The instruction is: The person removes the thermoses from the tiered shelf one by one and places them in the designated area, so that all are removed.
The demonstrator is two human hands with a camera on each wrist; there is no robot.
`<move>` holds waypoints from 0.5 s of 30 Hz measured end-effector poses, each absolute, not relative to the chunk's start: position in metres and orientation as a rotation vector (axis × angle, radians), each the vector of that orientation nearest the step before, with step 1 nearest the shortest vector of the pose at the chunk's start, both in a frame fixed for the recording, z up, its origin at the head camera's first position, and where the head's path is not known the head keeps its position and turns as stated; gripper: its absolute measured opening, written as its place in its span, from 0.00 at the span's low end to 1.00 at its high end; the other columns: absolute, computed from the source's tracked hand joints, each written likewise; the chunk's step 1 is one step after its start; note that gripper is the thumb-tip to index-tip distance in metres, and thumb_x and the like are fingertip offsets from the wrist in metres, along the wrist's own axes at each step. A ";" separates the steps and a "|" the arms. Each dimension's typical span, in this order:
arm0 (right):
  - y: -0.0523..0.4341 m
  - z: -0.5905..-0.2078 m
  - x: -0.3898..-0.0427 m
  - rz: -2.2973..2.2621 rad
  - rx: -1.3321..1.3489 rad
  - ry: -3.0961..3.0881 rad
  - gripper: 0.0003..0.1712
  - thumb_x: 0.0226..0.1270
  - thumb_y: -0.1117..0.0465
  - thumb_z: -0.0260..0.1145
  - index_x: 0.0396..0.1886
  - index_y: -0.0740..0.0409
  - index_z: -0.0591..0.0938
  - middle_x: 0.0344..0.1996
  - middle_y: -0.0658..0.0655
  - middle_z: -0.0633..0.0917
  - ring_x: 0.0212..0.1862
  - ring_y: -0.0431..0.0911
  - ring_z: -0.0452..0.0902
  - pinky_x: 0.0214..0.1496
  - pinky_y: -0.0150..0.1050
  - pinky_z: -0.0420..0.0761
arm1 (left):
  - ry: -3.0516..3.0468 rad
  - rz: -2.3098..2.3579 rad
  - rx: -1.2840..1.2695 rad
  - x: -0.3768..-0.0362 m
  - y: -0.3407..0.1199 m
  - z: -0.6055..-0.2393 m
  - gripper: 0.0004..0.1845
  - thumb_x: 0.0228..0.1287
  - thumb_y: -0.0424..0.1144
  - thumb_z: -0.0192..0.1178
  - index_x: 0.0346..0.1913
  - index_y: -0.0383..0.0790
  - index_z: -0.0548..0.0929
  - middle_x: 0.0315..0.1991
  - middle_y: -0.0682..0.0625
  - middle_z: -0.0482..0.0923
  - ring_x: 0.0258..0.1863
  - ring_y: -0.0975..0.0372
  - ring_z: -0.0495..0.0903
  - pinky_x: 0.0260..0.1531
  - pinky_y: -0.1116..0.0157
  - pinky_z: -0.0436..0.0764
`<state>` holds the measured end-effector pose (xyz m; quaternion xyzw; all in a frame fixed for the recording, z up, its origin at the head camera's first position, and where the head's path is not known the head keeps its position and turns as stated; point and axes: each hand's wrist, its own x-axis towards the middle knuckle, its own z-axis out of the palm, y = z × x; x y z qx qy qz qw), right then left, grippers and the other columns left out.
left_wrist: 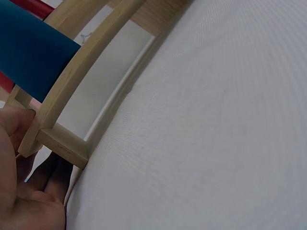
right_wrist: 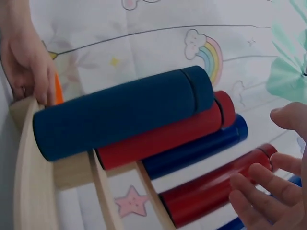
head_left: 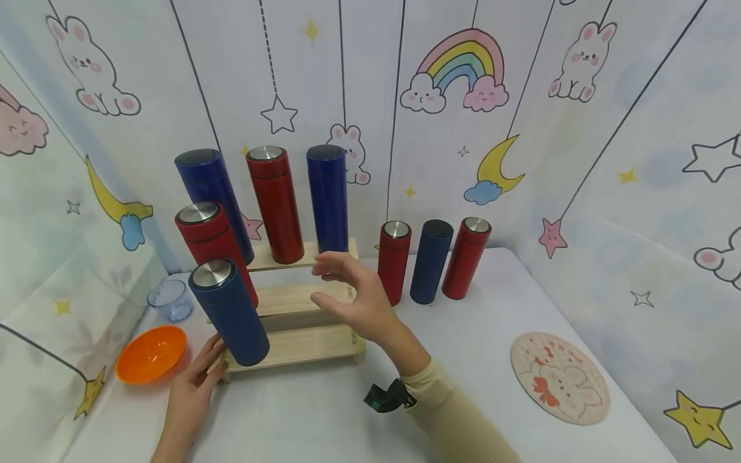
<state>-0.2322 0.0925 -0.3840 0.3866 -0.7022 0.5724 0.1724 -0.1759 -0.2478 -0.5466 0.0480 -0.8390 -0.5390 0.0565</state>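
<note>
Writing first: reddish marks near the upper edge of the round rabbit mat [head_left: 560, 378] are too small to read. A stepped wooden rack [head_left: 309, 345] bears five vacuum flasks. The navy flask [head_left: 234, 318] stands at the left end of its front tier, partly hiding the red flask [head_left: 222, 241] on the middle tier; blue, red and blue ones line the back.

The left hand [head_left: 192, 393] grips the rack's left end, beside an orange bowl [head_left: 152, 355] and a clear glass cup [head_left: 170, 301]. The right hand [head_left: 363, 297] is free of any load, thumb and fingers spread apart over the rack's right end (its sleeve ends just above a black strap [head_left: 389, 396]). It blocks part of the tiers there. Just past it, three shorter flasks [head_left: 431, 263], red, navy and red, stand on the white table [head_left: 463, 347] before a cartoon-printed curtain [head_left: 370, 77].
</note>
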 end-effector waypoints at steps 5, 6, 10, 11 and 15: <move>0.077 -0.392 -0.231 1.586 1.149 -2.002 0.28 0.70 0.67 0.75 0.69 0.59 0.79 0.57 0.59 0.88 0.61 0.48 0.84 0.66 0.45 0.84 | -2.572 -1.633 0.166 -0.175 -0.250 -0.547 0.29 0.87 0.50 0.56 0.81 0.41 0.72 0.84 0.52 0.61 0.84 0.55 0.58 0.60 0.87 0.63; 0.075 -0.394 -0.231 1.580 1.154 -2.015 0.29 0.71 0.66 0.75 0.69 0.58 0.79 0.57 0.59 0.88 0.62 0.48 0.84 0.66 0.45 0.84 | -2.574 -1.627 0.165 -0.175 -0.250 -0.547 0.29 0.87 0.50 0.56 0.81 0.41 0.73 0.84 0.52 0.62 0.84 0.55 0.58 0.60 0.87 0.64; 0.071 -0.398 -0.231 1.558 1.141 -2.082 0.29 0.71 0.65 0.77 0.69 0.58 0.79 0.58 0.56 0.88 0.62 0.47 0.85 0.66 0.44 0.84 | -2.583 -1.636 0.160 -0.175 -0.250 -0.548 0.29 0.87 0.50 0.56 0.81 0.41 0.73 0.84 0.51 0.62 0.84 0.53 0.58 0.59 0.86 0.64; 0.071 -0.399 -0.231 1.552 1.132 -2.099 0.29 0.71 0.64 0.77 0.69 0.57 0.80 0.58 0.55 0.88 0.62 0.47 0.84 0.66 0.43 0.83 | -2.585 -1.635 0.157 -0.175 -0.249 -0.548 0.29 0.87 0.50 0.56 0.81 0.41 0.73 0.84 0.51 0.62 0.84 0.53 0.58 0.59 0.86 0.65; 0.067 -0.402 -0.233 1.552 1.115 -2.135 0.29 0.71 0.64 0.77 0.69 0.57 0.80 0.58 0.53 0.88 0.62 0.44 0.84 0.66 0.41 0.83 | -2.576 -1.617 0.137 -0.177 -0.250 -0.547 0.29 0.87 0.50 0.57 0.80 0.40 0.73 0.84 0.51 0.62 0.84 0.56 0.59 0.59 0.86 0.65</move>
